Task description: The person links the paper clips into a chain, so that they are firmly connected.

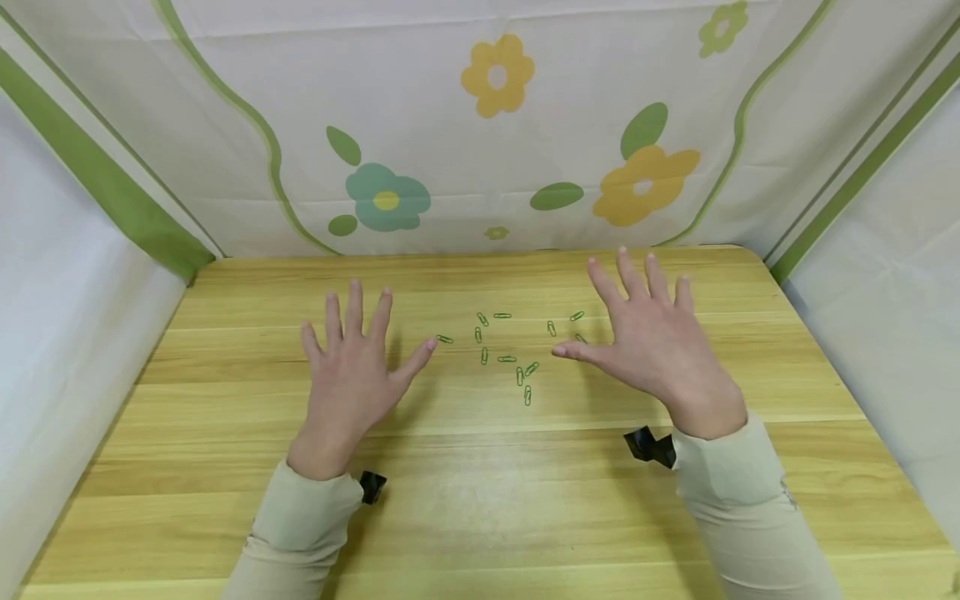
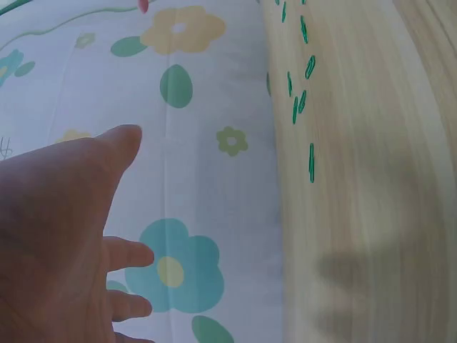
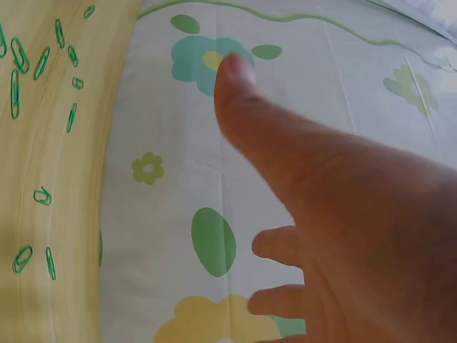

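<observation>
Head view: twelve green paper clips (image 1: 507,359) lie between left hand (image 1: 347,379) and right hand (image 1: 660,346), fingers spread apart. Left wrist: perhaps nine, some cropped, beyond the left thumb (image 2: 123,145). Right wrist: twelve, past the right thumb (image 3: 243,107).

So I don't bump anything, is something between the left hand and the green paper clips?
Nothing visible stands between the left hand and the green paper clips; in the head view, the nearest clip shows beside the thumb tip.
</observation>
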{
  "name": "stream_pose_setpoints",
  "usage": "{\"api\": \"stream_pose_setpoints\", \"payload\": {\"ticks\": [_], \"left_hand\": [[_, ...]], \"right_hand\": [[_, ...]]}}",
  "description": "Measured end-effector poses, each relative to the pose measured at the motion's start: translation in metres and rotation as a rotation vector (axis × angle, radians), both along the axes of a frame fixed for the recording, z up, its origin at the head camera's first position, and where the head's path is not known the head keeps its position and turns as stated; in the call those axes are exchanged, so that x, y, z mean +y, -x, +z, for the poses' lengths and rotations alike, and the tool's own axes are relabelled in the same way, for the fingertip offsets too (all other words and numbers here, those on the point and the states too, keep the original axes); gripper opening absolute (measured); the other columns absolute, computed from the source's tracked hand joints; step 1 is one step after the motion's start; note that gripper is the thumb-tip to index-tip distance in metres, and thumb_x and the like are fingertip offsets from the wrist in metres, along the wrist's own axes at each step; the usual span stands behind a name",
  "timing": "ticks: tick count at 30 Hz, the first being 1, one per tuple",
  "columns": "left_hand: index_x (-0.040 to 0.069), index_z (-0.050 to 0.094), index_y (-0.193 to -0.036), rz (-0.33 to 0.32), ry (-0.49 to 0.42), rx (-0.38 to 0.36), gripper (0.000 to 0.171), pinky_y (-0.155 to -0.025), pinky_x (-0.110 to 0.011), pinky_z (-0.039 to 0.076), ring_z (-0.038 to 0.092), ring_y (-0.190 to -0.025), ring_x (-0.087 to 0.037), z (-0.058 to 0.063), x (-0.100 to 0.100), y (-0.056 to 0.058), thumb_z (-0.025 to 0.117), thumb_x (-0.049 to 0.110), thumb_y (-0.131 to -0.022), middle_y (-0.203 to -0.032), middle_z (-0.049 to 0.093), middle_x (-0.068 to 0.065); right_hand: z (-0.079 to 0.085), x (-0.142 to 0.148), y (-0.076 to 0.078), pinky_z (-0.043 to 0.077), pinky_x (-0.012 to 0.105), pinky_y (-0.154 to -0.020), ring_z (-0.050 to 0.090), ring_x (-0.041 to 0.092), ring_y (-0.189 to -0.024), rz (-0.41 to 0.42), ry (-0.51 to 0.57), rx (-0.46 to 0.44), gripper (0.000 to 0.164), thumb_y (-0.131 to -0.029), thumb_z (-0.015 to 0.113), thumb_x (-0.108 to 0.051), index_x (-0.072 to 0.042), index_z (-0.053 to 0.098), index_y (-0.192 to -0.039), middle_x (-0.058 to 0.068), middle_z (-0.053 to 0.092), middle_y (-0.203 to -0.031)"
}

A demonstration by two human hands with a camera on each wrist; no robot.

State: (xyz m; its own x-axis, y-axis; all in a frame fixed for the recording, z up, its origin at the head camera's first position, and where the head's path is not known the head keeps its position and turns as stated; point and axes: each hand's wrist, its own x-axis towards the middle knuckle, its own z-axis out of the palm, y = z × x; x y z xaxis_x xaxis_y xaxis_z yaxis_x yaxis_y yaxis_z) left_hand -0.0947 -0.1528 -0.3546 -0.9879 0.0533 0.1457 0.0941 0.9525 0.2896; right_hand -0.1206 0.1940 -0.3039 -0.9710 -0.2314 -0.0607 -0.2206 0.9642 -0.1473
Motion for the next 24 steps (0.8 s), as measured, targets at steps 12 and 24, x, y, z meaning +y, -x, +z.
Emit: {"api": "stream_pose_setpoints", "payload": {"ticks": [12,24], "left_hand": [[-0.005,0.077,-0.108,-0.209,-0.15,0.175,0.033,-0.09,-0.054,0.064,0.074,-0.106,-0.041,-0.022,0.033,-0.008,0.083,0.025,-0.096,-0.115,0.077,-0.025],[0.008,0.081,-0.101,-0.328,-0.312,-0.091,0.012,-0.068,-0.027,0.055,0.065,-0.083,-0.016,-0.043,0.104,-0.017,0.083,0.019,-0.096,-0.095,0.074,-0.004]], "right_hand": [[-0.042,-0.001,0.009,0.055,0.057,-0.103,0.061,0.039,-0.126,0.088,0.363,-0.084,0.056,-0.103,0.075,-0.036,-0.002,0.061,-0.145,0.019,0.062,-0.138],[-0.1,-0.016,0.022,0.057,0.033,-0.087,0.067,0.019,-0.096,0.064,0.688,-0.248,0.016,-0.1,0.078,-0.015,-0.01,0.076,-0.114,0.005,0.075,-0.107]]}}
